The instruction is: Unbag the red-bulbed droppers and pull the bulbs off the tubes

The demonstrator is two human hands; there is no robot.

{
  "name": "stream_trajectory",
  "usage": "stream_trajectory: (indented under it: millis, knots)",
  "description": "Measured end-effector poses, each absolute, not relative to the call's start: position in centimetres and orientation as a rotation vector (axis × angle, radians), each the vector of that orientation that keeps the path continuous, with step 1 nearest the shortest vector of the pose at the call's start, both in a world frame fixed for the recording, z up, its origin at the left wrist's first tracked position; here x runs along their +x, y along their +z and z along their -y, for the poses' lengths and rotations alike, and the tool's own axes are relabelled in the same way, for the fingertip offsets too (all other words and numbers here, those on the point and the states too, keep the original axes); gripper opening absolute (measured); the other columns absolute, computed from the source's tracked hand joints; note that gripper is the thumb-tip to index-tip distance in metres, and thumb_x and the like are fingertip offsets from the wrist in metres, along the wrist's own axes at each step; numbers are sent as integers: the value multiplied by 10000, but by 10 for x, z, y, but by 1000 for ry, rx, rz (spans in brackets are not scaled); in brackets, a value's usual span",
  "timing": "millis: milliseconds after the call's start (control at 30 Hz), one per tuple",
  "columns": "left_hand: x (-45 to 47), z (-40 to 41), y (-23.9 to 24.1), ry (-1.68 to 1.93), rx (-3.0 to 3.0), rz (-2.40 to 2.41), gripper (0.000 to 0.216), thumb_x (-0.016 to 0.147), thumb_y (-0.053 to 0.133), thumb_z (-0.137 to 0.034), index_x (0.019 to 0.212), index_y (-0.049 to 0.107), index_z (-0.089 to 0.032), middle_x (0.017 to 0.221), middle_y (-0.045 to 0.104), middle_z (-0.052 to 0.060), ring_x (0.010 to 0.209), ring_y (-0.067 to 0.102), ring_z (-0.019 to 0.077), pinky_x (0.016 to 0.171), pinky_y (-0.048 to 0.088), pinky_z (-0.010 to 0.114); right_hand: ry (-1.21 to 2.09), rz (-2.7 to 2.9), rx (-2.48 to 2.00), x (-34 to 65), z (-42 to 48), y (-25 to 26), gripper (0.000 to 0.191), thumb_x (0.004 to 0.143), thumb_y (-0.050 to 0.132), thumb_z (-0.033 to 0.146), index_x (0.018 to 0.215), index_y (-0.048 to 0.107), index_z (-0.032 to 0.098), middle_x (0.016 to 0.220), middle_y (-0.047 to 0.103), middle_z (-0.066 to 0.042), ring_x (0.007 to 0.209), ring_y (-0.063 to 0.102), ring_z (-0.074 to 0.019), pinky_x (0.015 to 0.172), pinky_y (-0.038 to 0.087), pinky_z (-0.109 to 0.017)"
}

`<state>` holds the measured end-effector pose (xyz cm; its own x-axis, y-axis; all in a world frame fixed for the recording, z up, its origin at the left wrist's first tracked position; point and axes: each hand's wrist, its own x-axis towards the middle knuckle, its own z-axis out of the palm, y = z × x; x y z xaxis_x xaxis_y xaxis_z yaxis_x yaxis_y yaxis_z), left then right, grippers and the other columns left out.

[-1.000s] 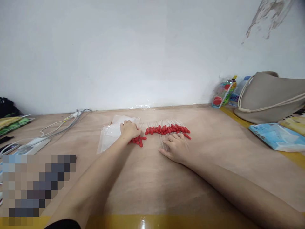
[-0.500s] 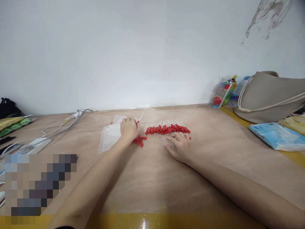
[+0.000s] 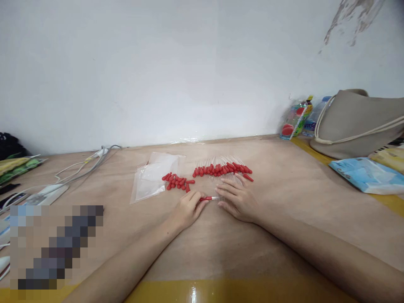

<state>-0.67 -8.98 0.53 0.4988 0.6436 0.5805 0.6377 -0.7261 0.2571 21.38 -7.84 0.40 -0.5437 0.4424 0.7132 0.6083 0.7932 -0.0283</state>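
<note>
My left hand [image 3: 187, 208] pinches a red rubber bulb [image 3: 205, 198] at the end of a clear glass tube [image 3: 215, 198] lying on the table. My right hand [image 3: 238, 198] grips the other end of that tube, fingers curled over it. Behind the hands a row of red-capped glass droppers [image 3: 222, 169] lies side by side. To its left sits a small heap of loose red bulbs [image 3: 176, 182], beside a flat stack of clear plastic bags [image 3: 151, 181].
A beige bag [image 3: 360, 122] and bottles [image 3: 298, 118] stand at the back right, with a blue packet [image 3: 368, 174] in front. Cables and a power strip [image 3: 47, 191] lie at the left. A yellow strip [image 3: 195, 292] marks the table's near edge.
My left hand left the heap of bulbs and came toward me with a red bulb, meeting the tube held by my right hand. The heap of bulbs is now uncovered.
</note>
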Motion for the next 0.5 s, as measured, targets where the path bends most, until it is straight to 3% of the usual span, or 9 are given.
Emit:
stream_trajectory:
  millis: [133, 267, 500]
  knots:
    - [-6, 92, 7, 1049, 2731, -1139, 109, 864, 458, -253, 903, 530, -181, 836, 609, 40, 769, 569, 137, 698, 468, 265, -258, 2216, -729, 211, 77, -1, 170, 844, 507, 244, 951, 638, 245, 933, 690, -8, 996, 580, -185, 1030, 193, -486]
    - [1, 91, 9, 1008, 2836, -1114, 222, 836, 520, -294, 1031, 537, -190, 1003, 628, 54, 931, 561, 177, 825, 424, 344, -235, 2202, -667, 210, 76, -4, 146, 836, 518, 223, 914, 641, 240, 889, 700, 4, 973, 597, -185, 1024, 205, -485]
    - [9, 91, 13, 972, 2976, -1032, 137, 861, 472, -228, 919, 592, -192, 970, 665, 20, 1003, 555, 172, 978, 289, 406, -276, 2185, -576, 206, 81, -2, 127, 845, 500, 175, 850, 626, 192, 899, 698, -27, 859, 635, -135, 882, 351, -345]
